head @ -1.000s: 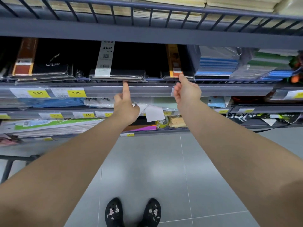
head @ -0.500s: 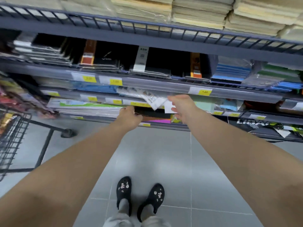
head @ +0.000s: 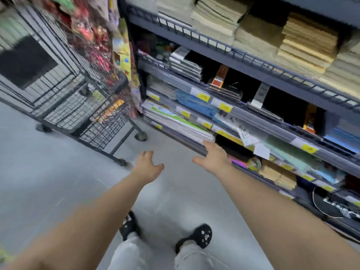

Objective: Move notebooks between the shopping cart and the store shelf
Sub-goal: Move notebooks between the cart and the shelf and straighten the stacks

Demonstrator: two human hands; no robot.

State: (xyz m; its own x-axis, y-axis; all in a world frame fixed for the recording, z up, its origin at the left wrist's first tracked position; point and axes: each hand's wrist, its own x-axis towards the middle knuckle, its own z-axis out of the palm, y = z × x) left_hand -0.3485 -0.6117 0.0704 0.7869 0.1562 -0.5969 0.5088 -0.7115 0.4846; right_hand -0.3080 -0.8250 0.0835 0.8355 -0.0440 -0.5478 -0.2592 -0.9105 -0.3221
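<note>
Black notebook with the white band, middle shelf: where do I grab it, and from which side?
Pinch the front edge of the black notebook, thumb on top, fingers beneath, coming straight in from the aisle. It lies flat on a stack with that edge facing out, and the upper shelf probably blocks a reach from above.

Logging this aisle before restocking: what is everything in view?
shopping cart: one, black wire, left, on the floor
store shelf: one, grey metal, right, several tiers
paper stacks: several, cream and tan, top tier
black notebooks: several, black, second tier
price tags: several, yellow, shelf edges
hanging packets: many, red and yellow, behind the cart, blurred
floor: grey tiles
shoes: two, black, bottom centre
left hand: open, empty, over the floor
right hand: open, empty, by a low shelf edge
</note>
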